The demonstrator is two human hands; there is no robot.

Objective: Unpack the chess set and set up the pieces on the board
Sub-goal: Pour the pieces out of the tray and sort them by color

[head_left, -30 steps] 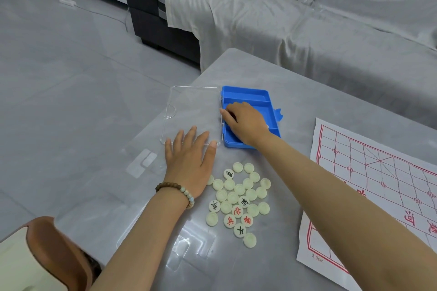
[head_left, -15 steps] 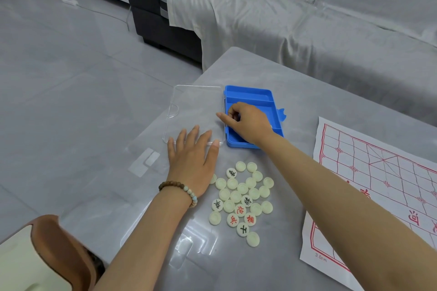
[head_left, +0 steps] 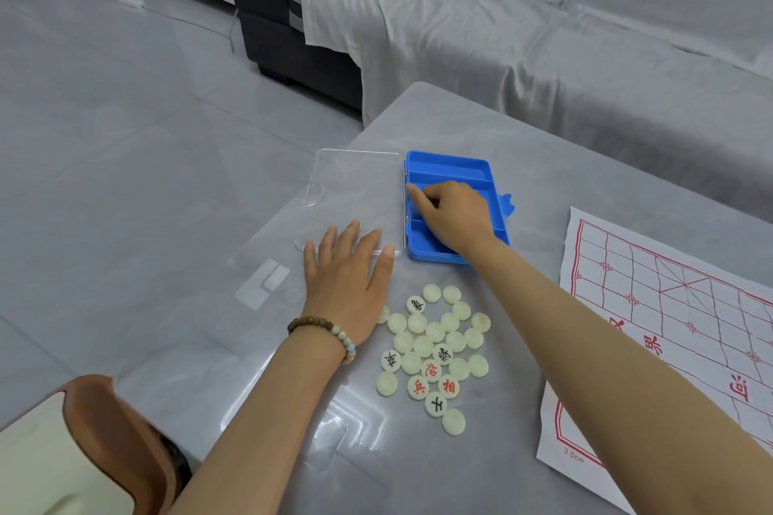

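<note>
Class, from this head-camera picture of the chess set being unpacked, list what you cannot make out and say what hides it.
1. Head view: whether the right hand holds a piece in the blue tray; its curled fingers cover the spot.
2. Head view: the far part of the paper board, cut off by the picture's right edge.
3. Head view: the characters on most pieces; they lie blank side up.
</note>
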